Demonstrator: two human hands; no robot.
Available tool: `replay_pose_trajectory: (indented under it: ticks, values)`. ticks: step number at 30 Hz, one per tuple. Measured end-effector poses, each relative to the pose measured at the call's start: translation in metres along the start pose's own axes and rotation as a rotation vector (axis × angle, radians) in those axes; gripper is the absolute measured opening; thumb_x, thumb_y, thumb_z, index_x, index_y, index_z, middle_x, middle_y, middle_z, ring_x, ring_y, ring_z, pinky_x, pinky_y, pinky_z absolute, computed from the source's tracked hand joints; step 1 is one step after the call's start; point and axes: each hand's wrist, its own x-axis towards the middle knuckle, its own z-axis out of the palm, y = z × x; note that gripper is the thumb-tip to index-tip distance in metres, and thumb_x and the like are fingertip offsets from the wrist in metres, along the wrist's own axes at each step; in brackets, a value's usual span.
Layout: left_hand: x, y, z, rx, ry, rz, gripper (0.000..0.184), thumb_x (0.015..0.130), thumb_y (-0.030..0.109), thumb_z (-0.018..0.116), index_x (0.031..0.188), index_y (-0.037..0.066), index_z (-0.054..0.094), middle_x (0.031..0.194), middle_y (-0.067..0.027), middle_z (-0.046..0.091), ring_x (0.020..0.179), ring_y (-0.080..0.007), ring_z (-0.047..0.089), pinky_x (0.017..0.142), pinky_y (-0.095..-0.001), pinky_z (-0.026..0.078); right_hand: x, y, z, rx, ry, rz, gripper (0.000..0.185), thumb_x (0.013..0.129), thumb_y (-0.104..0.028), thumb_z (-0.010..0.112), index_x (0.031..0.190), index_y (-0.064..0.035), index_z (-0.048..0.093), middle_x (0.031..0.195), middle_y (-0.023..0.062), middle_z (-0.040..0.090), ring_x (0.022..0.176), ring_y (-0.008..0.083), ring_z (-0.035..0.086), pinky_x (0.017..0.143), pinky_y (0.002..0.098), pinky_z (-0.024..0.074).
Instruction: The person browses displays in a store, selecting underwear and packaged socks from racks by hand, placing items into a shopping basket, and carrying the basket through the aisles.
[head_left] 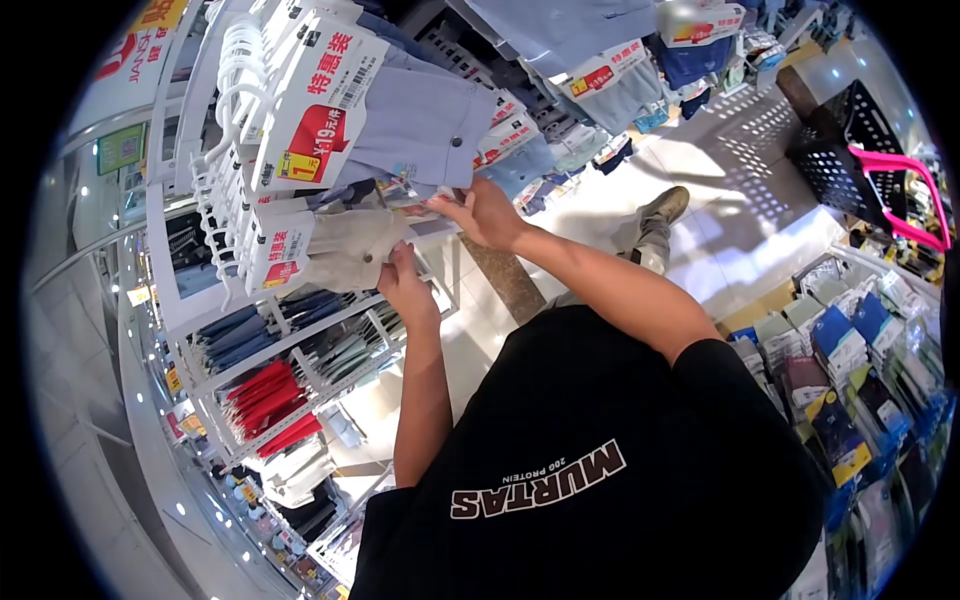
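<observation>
Folded pants hang on white hangers in a rack in front of me, with large red-and-white price cards over them. My left hand [408, 285] is closed on the edge of beige pants [350, 245], its thumb near a dark button. Just above and to the right, my right hand [485, 215] has its fingers pinched at the lower edge of light blue pants [415, 120]. A small gap lies between the two hands. The right fingertips are partly hidden by the cloth.
White hangers [235, 90] crowd the rack's left end. Below, a shelf holds red folded clothes [268, 400]. A black shopping basket [850, 150] with a pink handle stands at the upper right. Packaged goods [840, 350] fill a bin on the right.
</observation>
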Motion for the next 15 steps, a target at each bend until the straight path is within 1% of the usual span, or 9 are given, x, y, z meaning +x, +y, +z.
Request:
replay_pose_trajectory:
  ticks: [2, 3, 5, 6, 8, 11, 12, 14, 15]
  values:
    - [-0.004, 0.009, 0.006, -0.092, 0.036, 0.025, 0.04, 0.104, 0.025, 0.054, 0.136, 0.0, 0.053, 0.139, -0.0135, 0.056, 0.129, -0.0253, 0.055, 0.103, -0.0445, 0.047, 0.008, -0.011, -0.003, 0.022, -0.052, -0.075, 0.037, 0.093, -0.032, 0.066, 0.121, -0.0062, 0.065, 0.106, 0.023, 0.069, 0.099, 0.0427, 0.064, 0.084, 0.0433, 0.0503]
    - [-0.004, 0.014, 0.01, -0.063, 0.049, 0.012, 0.043, 0.105, 0.024, 0.05, 0.139, -0.001, 0.049, 0.14, -0.0133, 0.055, 0.131, -0.0271, 0.054, 0.103, -0.046, 0.046, 0.012, -0.007, 0.001, 0.017, -0.048, -0.078, 0.037, 0.093, -0.032, 0.066, 0.12, -0.0062, 0.065, 0.107, 0.023, 0.069, 0.101, 0.0428, 0.063, 0.085, 0.0438, 0.0503]
    - [-0.001, 0.013, 0.012, -0.192, 0.083, -0.013, 0.043, 0.104, 0.022, 0.048, 0.141, -0.002, 0.046, 0.141, -0.0132, 0.054, 0.133, -0.0287, 0.053, 0.104, -0.047, 0.045, 0.021, 0.007, 0.012, 0.0, -0.046, -0.086, 0.037, 0.093, -0.033, 0.065, 0.118, -0.0063, 0.066, 0.109, 0.023, 0.068, 0.103, 0.0428, 0.063, 0.088, 0.0448, 0.0502]
    - [0.0, 0.011, 0.012, -0.259, 0.103, -0.025, 0.043, 0.104, 0.021, 0.047, 0.141, -0.002, 0.045, 0.142, -0.0132, 0.053, 0.133, -0.0295, 0.052, 0.104, -0.0475, 0.045, 0.024, 0.006, 0.013, -0.058, -0.071, 0.011, 0.036, 0.093, -0.033, 0.064, 0.118, -0.0062, 0.066, 0.111, 0.0231, 0.068, 0.105, 0.0431, 0.063, 0.089, 0.0455, 0.05]
    - [0.002, 0.005, 0.009, -0.272, 0.118, -0.043, 0.044, 0.105, 0.02, 0.046, 0.142, -0.002, 0.042, 0.143, -0.0137, 0.051, 0.134, -0.0311, 0.052, 0.105, -0.0483, 0.045, 0.029, 0.004, 0.015, -0.181, -0.12, 0.2, 0.036, 0.093, -0.033, 0.063, 0.117, -0.0061, 0.066, 0.114, 0.0233, 0.067, 0.107, 0.0439, 0.061, 0.091, 0.0468, 0.0495]
    - [0.003, -0.001, 0.014, -0.242, 0.17, -0.077, 0.042, 0.105, 0.02, 0.045, 0.141, -0.002, 0.04, 0.144, -0.0153, 0.049, 0.134, -0.0323, 0.052, 0.104, -0.0482, 0.045, 0.038, 0.024, 0.016, -0.272, -0.214, 0.199, 0.041, 0.092, -0.035, 0.062, 0.121, -0.0057, 0.064, 0.12, 0.0243, 0.064, 0.112, 0.0439, 0.059, 0.095, 0.0473, 0.0487]
    - [0.002, -0.002, 0.015, -0.222, 0.191, -0.091, 0.042, 0.105, 0.02, 0.044, 0.141, -0.002, 0.04, 0.144, -0.016, 0.049, 0.134, -0.0325, 0.052, 0.104, -0.048, 0.045, 0.034, 0.02, 0.015, -0.284, -0.203, 0.219, 0.042, 0.092, -0.035, 0.062, 0.122, -0.0052, 0.063, 0.121, 0.0239, 0.064, 0.113, 0.044, 0.059, 0.095, 0.0472, 0.0487]
    - [-0.001, -0.013, 0.01, -0.212, 0.154, -0.111, 0.041, 0.106, 0.022, 0.044, 0.14, -0.002, 0.04, 0.142, -0.0168, 0.049, 0.134, -0.0319, 0.052, 0.102, -0.0468, 0.046, 0.022, 0.005, 0.01, -0.309, -0.176, 0.257, 0.045, 0.092, -0.035, 0.062, 0.125, -0.0043, 0.061, 0.123, 0.0231, 0.064, 0.113, 0.0442, 0.059, 0.096, 0.0472, 0.0487]
    - [-0.002, -0.017, 0.009, -0.209, 0.133, -0.121, 0.041, 0.106, 0.023, 0.044, 0.139, -0.002, 0.041, 0.142, -0.0171, 0.049, 0.133, -0.0315, 0.052, 0.102, -0.0463, 0.047, 0.013, 0.015, 0.01, -0.381, -0.123, 0.137, 0.046, 0.093, -0.035, 0.062, 0.125, -0.002, 0.06, 0.121, 0.0237, 0.064, 0.113, 0.044, 0.06, 0.097, 0.0464, 0.049]
